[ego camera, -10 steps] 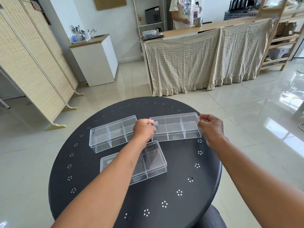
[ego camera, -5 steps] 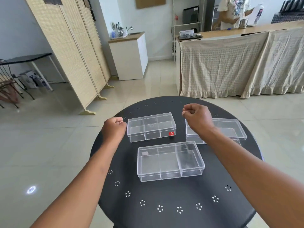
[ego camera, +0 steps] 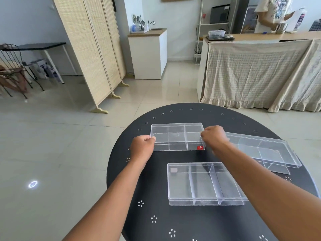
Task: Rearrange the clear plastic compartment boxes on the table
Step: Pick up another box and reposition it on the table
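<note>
Three clear plastic compartment boxes lie on a round black table (ego camera: 156, 214). The far box (ego camera: 177, 136), with a small red sticker at its front right corner, sits between my hands. My left hand (ego camera: 141, 147) pinches its left end and my right hand (ego camera: 214, 137) pinches its right end. A second box (ego camera: 267, 152) lies at the right, partly behind my right forearm. The third box (ego camera: 201, 183) lies nearest me, in the middle of the table.
A folding wicker screen (ego camera: 93, 49) stands on the tiled floor to the left. Behind the table are a white cabinet (ego camera: 149, 53) and a cloth-draped counter (ego camera: 257, 73), where a person (ego camera: 272, 13) stands. A dark chair (ego camera: 12, 70) is at far left.
My view swung left and dipped. Both hands, free half a second ago, have closed on the ends of the far box. The other two boxes have stayed put since then.
</note>
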A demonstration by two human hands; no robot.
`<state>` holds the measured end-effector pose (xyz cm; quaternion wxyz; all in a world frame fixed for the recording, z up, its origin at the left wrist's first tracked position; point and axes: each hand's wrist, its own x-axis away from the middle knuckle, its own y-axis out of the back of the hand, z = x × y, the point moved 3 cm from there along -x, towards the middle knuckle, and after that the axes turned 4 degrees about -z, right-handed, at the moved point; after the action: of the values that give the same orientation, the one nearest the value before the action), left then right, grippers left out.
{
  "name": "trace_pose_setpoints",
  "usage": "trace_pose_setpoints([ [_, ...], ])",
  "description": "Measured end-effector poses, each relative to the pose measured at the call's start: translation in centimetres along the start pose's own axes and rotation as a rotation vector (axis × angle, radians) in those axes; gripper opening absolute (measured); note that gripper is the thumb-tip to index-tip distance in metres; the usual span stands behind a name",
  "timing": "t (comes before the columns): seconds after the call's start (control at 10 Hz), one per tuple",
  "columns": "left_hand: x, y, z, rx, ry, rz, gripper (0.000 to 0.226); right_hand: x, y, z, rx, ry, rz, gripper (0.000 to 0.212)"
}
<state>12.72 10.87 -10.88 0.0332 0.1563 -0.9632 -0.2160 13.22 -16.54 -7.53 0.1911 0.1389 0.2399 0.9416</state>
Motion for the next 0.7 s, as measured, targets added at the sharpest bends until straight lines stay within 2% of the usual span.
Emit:
trace_pose_setpoints([
  [0.2,-4.9,1.5,-1.4,0.054,-0.028,-0.073,0.012,-2.2,-2.6,2.1,-0.162,-0.007,-0.091,0.027],
  [0.4,-11.8,2.3,-1.5,0.099,0.066,-0.105,0.012,-5.4,-5.5,5.8,-0.302,-0.059,-0.053,0.017],
  [0.6,-15.0,1.7,0.0,0.104,0.126,-0.081,0.008,-6.9,-7.4,6.5,-0.253,-0.068,-0.041,0.022],
  [0.7,-15.5,1.7,0.7,0.113,0.150,-0.081,0.013,-6.7,-7.9,6.6,-0.203,-0.070,-0.068,0.017],
])
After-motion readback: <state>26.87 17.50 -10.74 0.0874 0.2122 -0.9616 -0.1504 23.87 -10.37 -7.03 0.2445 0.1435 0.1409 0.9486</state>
